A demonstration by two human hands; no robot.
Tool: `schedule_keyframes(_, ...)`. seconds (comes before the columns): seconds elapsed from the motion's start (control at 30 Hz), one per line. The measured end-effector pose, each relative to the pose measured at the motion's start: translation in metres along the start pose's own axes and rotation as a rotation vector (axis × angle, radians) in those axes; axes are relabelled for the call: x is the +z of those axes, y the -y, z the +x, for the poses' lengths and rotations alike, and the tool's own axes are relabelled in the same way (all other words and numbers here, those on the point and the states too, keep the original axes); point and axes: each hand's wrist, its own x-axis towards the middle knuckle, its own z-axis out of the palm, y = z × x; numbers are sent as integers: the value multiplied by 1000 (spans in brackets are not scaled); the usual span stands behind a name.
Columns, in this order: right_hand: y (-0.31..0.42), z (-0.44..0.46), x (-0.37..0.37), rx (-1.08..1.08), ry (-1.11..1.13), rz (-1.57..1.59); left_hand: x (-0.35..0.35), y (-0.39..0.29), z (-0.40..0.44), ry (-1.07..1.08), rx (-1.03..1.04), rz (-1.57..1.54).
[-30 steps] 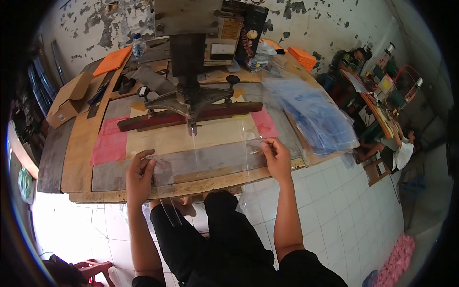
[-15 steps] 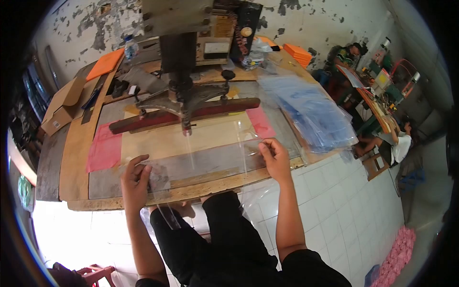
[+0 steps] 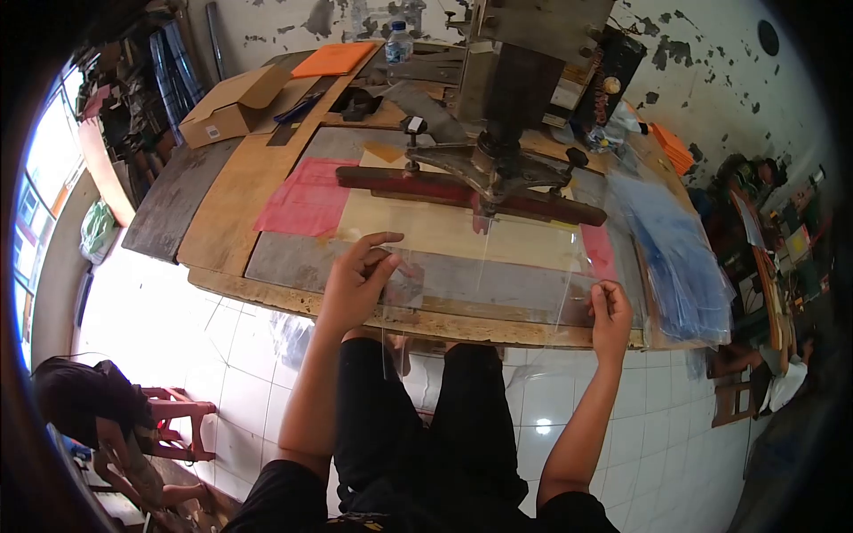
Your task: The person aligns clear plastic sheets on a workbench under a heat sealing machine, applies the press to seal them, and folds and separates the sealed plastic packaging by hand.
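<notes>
Nearest my viewpoint, I find the knees (image 3: 386, 391) under the front of the table (image 3: 213, 213), with both hands above them. The left hand (image 3: 357, 280) has thumb and curled fingers closed on the left end of the clear sheet (image 3: 498, 289); its index finger stands out straight, apart from the thumb. The right hand (image 3: 611, 315) is pinched at the sheet's right end, thumb against fingertips. I record the sheet as spread between the two grips, across the table's front edge; clear film hangs below the left hand. Whether the sheet touches the table I cannot tell. Beyond it I note a beige board (image 3: 418, 220) flanked by pink pieces (image 3: 306, 200), with the press's red bar (image 3: 382, 180) across its far part. Bluish film (image 3: 680, 266) lies piled at the right. Farther back are a box (image 3: 222, 120), an orange folder (image 3: 335, 59) and an upright bottle (image 3: 398, 44), before a peeling wall (image 3: 702, 53).
</notes>
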Motion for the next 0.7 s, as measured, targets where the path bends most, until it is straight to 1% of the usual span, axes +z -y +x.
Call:
schedule_keyframes(0.13, -1, -1, -2, -2, 3, 23, -1, 4, 0, -14, 29, -25)
schedule_keyframes(0.7, -2, -2, -2, -17, -14, 42, 3, 3, 0, -22, -31, 5)
